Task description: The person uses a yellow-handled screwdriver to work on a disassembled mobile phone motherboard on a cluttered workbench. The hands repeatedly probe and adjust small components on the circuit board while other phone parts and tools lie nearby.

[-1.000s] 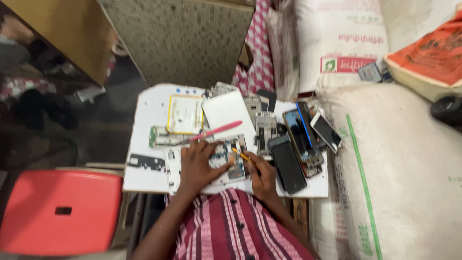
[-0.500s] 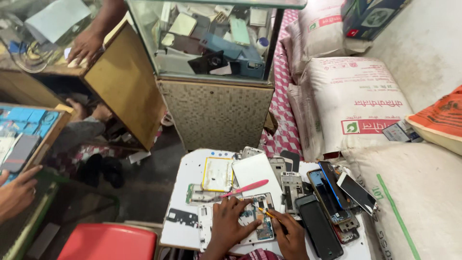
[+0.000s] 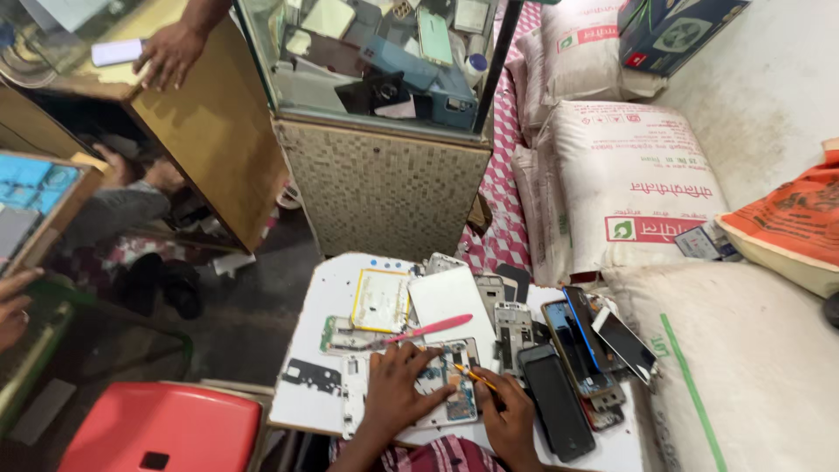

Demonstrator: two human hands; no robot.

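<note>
An opened phone [image 3: 441, 385], its back off and its pale frame and circuit parts bare, lies flat at the near edge of the white bench [image 3: 319, 297]. The left hand [image 3: 398, 389] rests on it, palm down, fingers [image 3: 418, 358] spread loose and pressing the frame rather than gripping it. The right hand [image 3: 507, 419] sits just right of the phone, its fingers pinched round a thin orange-handled tool [image 3: 474, 377] whose slim tip slants onto the phone's inner board.

Just beyond the left hand lies a slender pink pry tool [image 3: 433, 329], smooth plastic with a flattened end, pointing far right. Behind it sit a flat rectangular battery [image 3: 381, 301] with a yellow edge and a plain white back cover [image 3: 450, 301] with rounded corners. To the left, a green circuit strip [image 3: 341, 336] and a dark flat shield piece [image 3: 312, 376] lie on bare bench.

On the right side of the bench, glossy dark phones [image 3: 577, 350] overlap in a loose fan, one black slab [image 3: 555, 402] nearest.

A red plastic stool [image 3: 166, 428], smooth with a small slot, stands near left. Far off rises a glass display case [image 3: 384, 61] on a base of small mosaic tiles. Coarse woven white sacks [image 3: 629, 183] are heaped right. Another person's hand [image 3: 170, 52] lies on a wooden counter [image 3: 210, 131] far left
</note>
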